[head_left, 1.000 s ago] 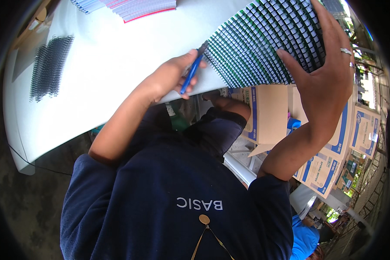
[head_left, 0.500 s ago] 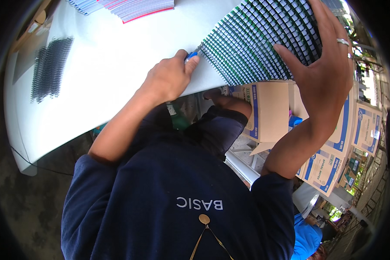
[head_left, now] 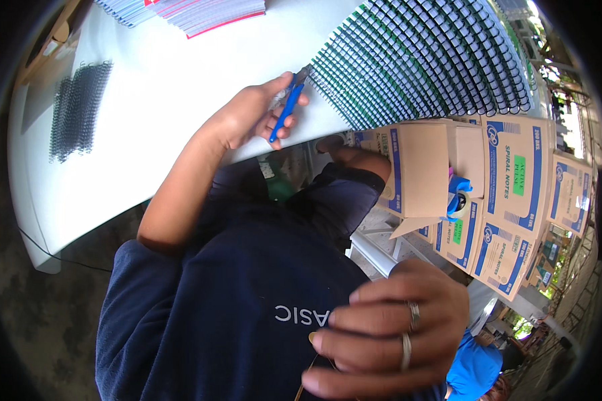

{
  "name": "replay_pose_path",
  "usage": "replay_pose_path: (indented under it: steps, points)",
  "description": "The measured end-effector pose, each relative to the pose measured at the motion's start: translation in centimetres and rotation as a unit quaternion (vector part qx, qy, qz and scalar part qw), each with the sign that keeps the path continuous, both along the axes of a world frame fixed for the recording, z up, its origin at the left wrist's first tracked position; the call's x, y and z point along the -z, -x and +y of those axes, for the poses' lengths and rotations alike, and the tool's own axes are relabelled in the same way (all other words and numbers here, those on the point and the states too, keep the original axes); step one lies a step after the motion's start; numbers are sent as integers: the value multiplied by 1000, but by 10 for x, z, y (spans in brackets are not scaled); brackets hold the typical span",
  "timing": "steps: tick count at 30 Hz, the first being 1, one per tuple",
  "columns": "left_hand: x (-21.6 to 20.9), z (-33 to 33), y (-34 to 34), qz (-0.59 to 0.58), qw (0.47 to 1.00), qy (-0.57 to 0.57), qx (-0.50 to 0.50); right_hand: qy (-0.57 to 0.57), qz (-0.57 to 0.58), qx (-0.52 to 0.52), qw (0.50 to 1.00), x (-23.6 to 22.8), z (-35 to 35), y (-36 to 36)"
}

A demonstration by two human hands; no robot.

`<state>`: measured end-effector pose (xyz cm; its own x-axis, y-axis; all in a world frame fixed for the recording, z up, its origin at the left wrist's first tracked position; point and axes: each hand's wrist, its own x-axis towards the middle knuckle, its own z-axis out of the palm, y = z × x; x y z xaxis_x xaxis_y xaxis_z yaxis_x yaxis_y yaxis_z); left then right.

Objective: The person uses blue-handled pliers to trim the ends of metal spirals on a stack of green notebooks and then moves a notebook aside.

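Observation:
My left hand [head_left: 244,113] holds a pair of blue-handled pliers [head_left: 287,112] at the table's near edge. Its dark jaws point at the near left corner of a long, fanned row of spiral-bound notebooks [head_left: 421,57]; whether they touch the wire cannot be told. The notebooks lie with their dark coils facing up, and green shows between them. Away from the notebooks, my right hand [head_left: 401,324] hovers in front of my dark blue shirt, rings on two fingers. Its fingers are apart and loosely bent, and I see nothing in them.
Loose black wire coils [head_left: 80,110] lie at the left of the white table [head_left: 160,127]. Red-edged notebooks [head_left: 224,20] are stacked at the far side. Cardboard boxes [head_left: 515,170] stand on the right, one holding a tape dispenser [head_left: 459,200]. A person in blue [head_left: 475,367] is at the lower right.
My right hand has left the notebooks and come down in front of my chest. My left hand has turned, so the pliers' blue handles now show.

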<state>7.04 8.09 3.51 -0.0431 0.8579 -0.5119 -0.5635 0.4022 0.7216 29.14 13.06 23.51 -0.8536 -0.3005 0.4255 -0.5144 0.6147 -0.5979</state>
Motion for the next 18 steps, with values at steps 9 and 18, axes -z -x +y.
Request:
replay_pose_path:
  steps: [9, 18]
  points:
    - [-7, 2, -7, -25, 1000, 7, -1, 74, 129, 21, 989, -5, -6, -20]
    - [-17, 6, -10, 281, 955, 85, 37, 192, 130, 338, 912, 109, 56, -10]
